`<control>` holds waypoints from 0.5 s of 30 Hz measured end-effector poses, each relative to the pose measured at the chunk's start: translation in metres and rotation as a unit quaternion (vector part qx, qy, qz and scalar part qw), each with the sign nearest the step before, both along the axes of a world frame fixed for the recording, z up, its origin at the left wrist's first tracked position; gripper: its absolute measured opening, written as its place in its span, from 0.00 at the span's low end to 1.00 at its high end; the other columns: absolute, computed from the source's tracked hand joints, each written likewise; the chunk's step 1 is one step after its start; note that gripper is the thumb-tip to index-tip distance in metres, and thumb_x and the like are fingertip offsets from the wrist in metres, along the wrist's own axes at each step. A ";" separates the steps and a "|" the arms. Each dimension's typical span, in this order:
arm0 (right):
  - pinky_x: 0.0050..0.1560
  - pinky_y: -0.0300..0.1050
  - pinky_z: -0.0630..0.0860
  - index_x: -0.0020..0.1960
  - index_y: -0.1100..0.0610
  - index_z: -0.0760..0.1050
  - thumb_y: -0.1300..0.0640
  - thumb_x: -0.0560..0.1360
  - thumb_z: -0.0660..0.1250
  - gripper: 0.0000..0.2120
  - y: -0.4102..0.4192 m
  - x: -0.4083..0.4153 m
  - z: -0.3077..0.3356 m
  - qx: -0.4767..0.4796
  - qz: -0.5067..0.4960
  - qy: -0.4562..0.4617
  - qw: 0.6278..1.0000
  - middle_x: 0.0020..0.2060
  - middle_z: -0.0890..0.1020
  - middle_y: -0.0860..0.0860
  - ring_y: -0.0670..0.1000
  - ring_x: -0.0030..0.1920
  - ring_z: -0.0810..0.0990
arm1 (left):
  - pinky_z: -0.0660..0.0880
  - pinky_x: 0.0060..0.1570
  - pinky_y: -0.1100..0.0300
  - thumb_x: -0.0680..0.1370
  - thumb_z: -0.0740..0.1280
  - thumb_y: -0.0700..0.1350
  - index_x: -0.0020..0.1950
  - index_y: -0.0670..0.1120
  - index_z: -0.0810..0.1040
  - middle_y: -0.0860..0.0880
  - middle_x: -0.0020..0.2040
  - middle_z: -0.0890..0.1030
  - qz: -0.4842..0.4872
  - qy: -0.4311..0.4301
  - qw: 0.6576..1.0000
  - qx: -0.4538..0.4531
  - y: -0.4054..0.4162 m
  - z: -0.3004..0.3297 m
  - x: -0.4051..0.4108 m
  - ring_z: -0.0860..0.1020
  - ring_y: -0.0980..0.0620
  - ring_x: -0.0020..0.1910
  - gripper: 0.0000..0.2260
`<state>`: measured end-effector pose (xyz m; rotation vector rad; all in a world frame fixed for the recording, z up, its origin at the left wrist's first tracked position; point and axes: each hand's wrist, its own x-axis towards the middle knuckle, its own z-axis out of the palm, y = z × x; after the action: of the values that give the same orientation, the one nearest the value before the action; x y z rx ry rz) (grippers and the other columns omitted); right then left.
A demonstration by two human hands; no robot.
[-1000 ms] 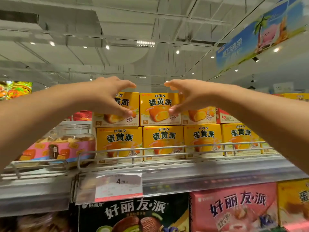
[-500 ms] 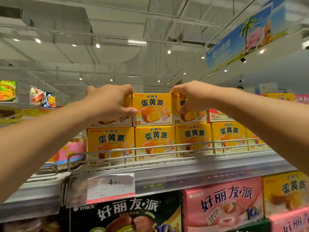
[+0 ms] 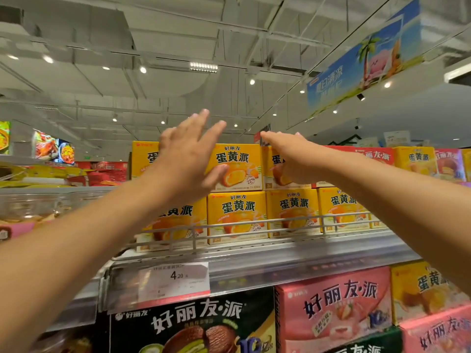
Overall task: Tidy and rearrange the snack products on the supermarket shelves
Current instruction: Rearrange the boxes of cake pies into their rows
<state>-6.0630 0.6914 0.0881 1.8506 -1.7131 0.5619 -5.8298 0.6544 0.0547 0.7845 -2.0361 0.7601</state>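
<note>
Both your arms reach up and forward toward the top row of yellow boxes (image 3: 238,165). Your left hand (image 3: 187,159) is raised in front of it, fingers straight and spread. Your right hand (image 3: 293,159) lies flat, fingers extended over the row's top edge.

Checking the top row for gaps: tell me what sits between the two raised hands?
The head view shows one yellow box between left hand and right hand.
</note>
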 end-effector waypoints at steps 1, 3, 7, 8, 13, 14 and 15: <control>0.72 0.58 0.61 0.77 0.53 0.56 0.67 0.73 0.68 0.38 0.006 -0.001 -0.005 -0.043 0.019 -0.028 0.999 0.74 0.65 0.54 0.57 0.73 0.63 | 0.57 0.70 0.42 0.78 0.61 0.57 0.76 0.49 0.63 0.42 0.77 0.62 -0.063 0.000 0.997 -0.032 0.010 -0.010 -0.007 0.59 0.42 0.76 0.28; 0.69 0.55 0.65 0.74 0.55 0.64 0.71 0.72 0.66 0.33 0.020 -0.006 -0.025 -0.131 0.061 -0.058 0.988 0.71 0.70 0.55 0.57 0.71 0.66 | 0.66 0.64 0.44 0.75 0.62 0.54 0.69 0.48 0.73 0.45 0.69 0.74 -0.129 -0.042 0.988 -0.074 0.025 -0.034 -0.027 0.70 0.43 0.69 0.23; 0.70 0.57 0.64 0.66 0.61 0.73 0.70 0.71 0.66 0.23 0.036 -0.042 -0.088 -0.165 0.054 -0.003 0.985 0.68 0.72 0.60 0.61 0.69 0.69 | 0.65 0.65 0.47 0.78 0.59 0.56 0.73 0.48 0.67 0.48 0.70 0.71 -0.101 -0.108 0.989 -0.020 0.034 -0.078 -0.073 0.68 0.45 0.69 0.25; 0.70 0.58 0.64 0.66 0.62 0.74 0.67 0.73 0.66 0.21 0.039 -0.053 -0.102 -0.163 0.048 -0.005 0.985 0.68 0.72 0.61 0.62 0.69 0.69 | 0.64 0.66 0.48 0.78 0.58 0.57 0.74 0.48 0.63 0.48 0.71 0.69 -0.087 -0.111 0.990 -0.007 0.032 -0.085 -0.083 0.66 0.45 0.69 0.26; 0.74 0.56 0.57 0.70 0.56 0.70 0.48 0.79 0.55 0.23 0.059 -0.107 -0.147 -0.138 -0.026 -0.055 0.989 0.73 0.66 0.55 0.57 0.75 0.61 | 0.69 0.55 0.48 0.76 0.54 0.63 0.70 0.48 0.68 0.47 0.60 0.75 -0.031 -0.121 0.992 -0.012 0.030 -0.095 -0.112 0.72 0.45 0.58 0.29; 0.75 0.54 0.55 0.72 0.55 0.69 0.46 0.79 0.53 0.24 0.062 -0.118 -0.151 -0.125 -0.038 -0.059 0.990 0.74 0.65 0.55 0.56 0.75 0.59 | 0.69 0.51 0.49 0.75 0.55 0.63 0.68 0.48 0.71 0.47 0.56 0.76 -0.023 -0.119 0.993 -0.016 0.030 -0.097 -0.116 0.73 0.45 0.54 0.28; 0.75 0.53 0.53 0.73 0.54 0.67 0.45 0.79 0.52 0.25 0.065 -0.129 -0.155 -0.114 -0.045 -0.063 0.990 0.74 0.64 0.54 0.55 0.75 0.58 | 0.70 0.49 0.49 0.74 0.55 0.64 0.66 0.47 0.73 0.47 0.53 0.76 -0.015 -0.117 0.993 -0.019 0.031 -0.099 -0.120 0.74 0.45 0.52 0.28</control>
<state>-6.1918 0.7563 -0.0664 1.6002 -1.7241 0.8160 -5.9501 0.6853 -0.0442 0.6681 -2.2279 0.9059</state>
